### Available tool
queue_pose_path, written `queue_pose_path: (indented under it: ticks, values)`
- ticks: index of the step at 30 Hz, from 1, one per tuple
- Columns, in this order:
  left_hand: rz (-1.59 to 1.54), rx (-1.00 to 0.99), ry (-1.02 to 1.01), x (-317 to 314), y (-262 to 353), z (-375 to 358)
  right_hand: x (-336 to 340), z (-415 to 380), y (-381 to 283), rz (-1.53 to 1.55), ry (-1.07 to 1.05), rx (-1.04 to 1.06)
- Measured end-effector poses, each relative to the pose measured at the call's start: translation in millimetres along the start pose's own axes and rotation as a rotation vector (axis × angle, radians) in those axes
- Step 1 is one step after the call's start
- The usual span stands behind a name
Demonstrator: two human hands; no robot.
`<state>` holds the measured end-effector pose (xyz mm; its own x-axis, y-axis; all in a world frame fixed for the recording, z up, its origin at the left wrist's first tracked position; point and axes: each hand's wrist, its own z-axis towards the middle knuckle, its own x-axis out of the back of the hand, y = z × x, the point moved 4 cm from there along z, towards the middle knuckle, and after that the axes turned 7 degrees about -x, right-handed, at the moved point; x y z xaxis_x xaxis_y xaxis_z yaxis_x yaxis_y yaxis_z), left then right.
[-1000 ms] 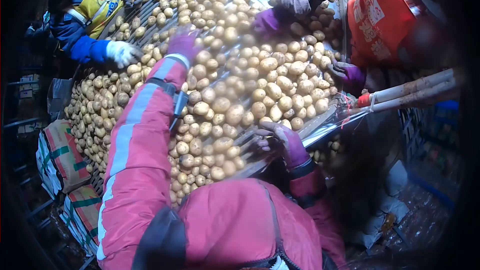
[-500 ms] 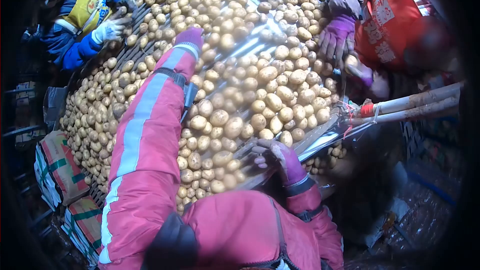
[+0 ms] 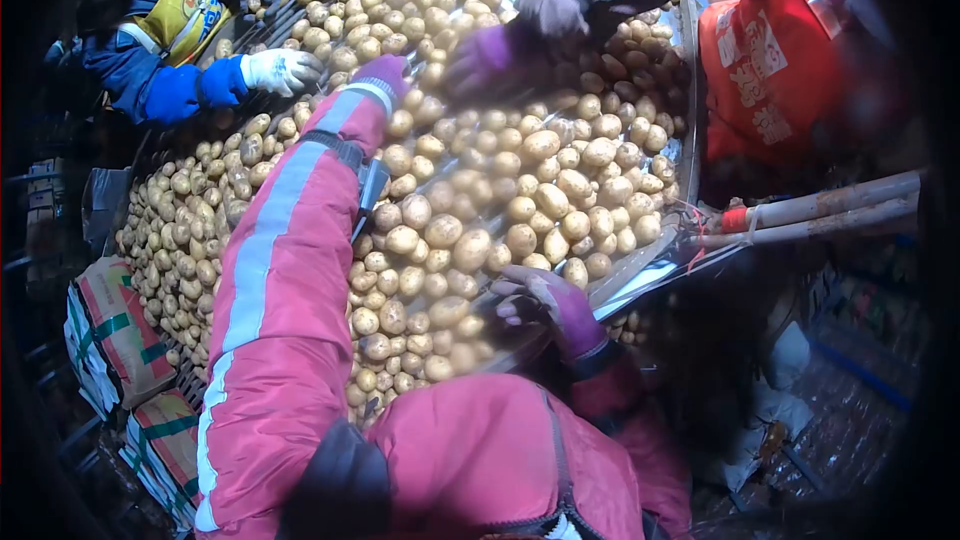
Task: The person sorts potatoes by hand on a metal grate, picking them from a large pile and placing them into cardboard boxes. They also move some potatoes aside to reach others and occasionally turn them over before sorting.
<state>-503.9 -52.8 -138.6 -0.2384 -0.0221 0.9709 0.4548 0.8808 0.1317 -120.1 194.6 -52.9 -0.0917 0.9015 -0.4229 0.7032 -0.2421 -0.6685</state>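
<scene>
My left hand (image 3: 383, 74), in a purple glove at the end of a long pink sleeve, reaches into the potatoes (image 3: 400, 240) near the upper middle of the head view. Its fingers are largely hidden behind the back of the hand, so what it holds, if anything, does not show. Closer to my body, my right hand (image 3: 550, 302) hovers at the lower edge of the pile beside the sorting table's rim (image 3: 630, 285). That purple glove has its fingers loosely bent and apart, with no potato visible in them.
A co-worker's purple-gloved hand (image 3: 490, 55) and grey sleeve stretch across the pile from the right. Another person's white glove (image 3: 280, 71) rests at the left edge. Pipes (image 3: 840, 210) jut out at right; printed bags (image 3: 125, 330) stand at left. A red apron (image 3: 755, 80) is at upper right.
The co-worker at right has swung an arm leftward over the potatoes. The white glove at left has moved right. My right hand has shifted slightly left and my left hand slightly down.
</scene>
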Motion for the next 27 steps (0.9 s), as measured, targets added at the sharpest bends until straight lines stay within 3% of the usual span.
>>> queue_pose_path:
  ticks: [2,6,8,9,10,12,15,16,17,20,21,26,27]
  values:
    - [-0.086,-0.048,0.055,-7.9,-4.2,-5.2,-10.6,-7.6,-16.2,0.030,0.017,-0.043]
    - [-0.601,0.019,0.281,14.7,10.8,-39.6,-19.3,-12.0,-31.8,0.197,0.021,-0.069]
    - [-0.980,0.041,0.122,30.9,57.0,-76.3,-12.9,0.5,-19.4,0.305,0.041,-0.113]
    - [-0.987,-0.095,0.091,41.0,90.9,-101.7,-11.2,6.7,-12.6,0.369,0.053,-0.149]
    - [-0.992,-0.231,0.061,50.4,125.5,-128.4,-16.1,7.2,-18.4,0.349,0.084,-0.127]
    - [-0.852,-0.320,-0.291,57.8,181.7,-176.9,-22.7,12.5,-23.6,0.263,0.099,-0.080]
    - [-0.843,-0.352,-0.127,51.1,191.4,-226.3,-12.3,24.8,-8.1,-0.047,0.024,0.058]
    - [-0.844,-0.245,-0.066,66.1,177.4,-235.6,-10.2,23.8,-0.8,-0.022,-0.006,0.043]
    - [-0.646,-0.170,0.010,63.7,155.6,-244.9,-9.8,22.0,3.9,0.003,-0.037,0.027]
    - [-0.152,0.003,0.141,5.5,75.0,-277.5,-12.5,11.2,12.0,0.315,-0.158,-0.111]
    - [-0.168,0.037,0.154,-7.5,69.5,-279.2,-8.6,8.6,17.9,0.299,-0.163,-0.104]
    - [-0.308,0.214,0.203,-25.9,118.6,-243.7,-7.5,-9.6,19.9,0.415,-0.266,-0.030]
    - [-0.196,0.205,0.111,-29.8,122.5,-232.6,-6.5,-15.1,16.3,0.424,-0.284,-0.022]
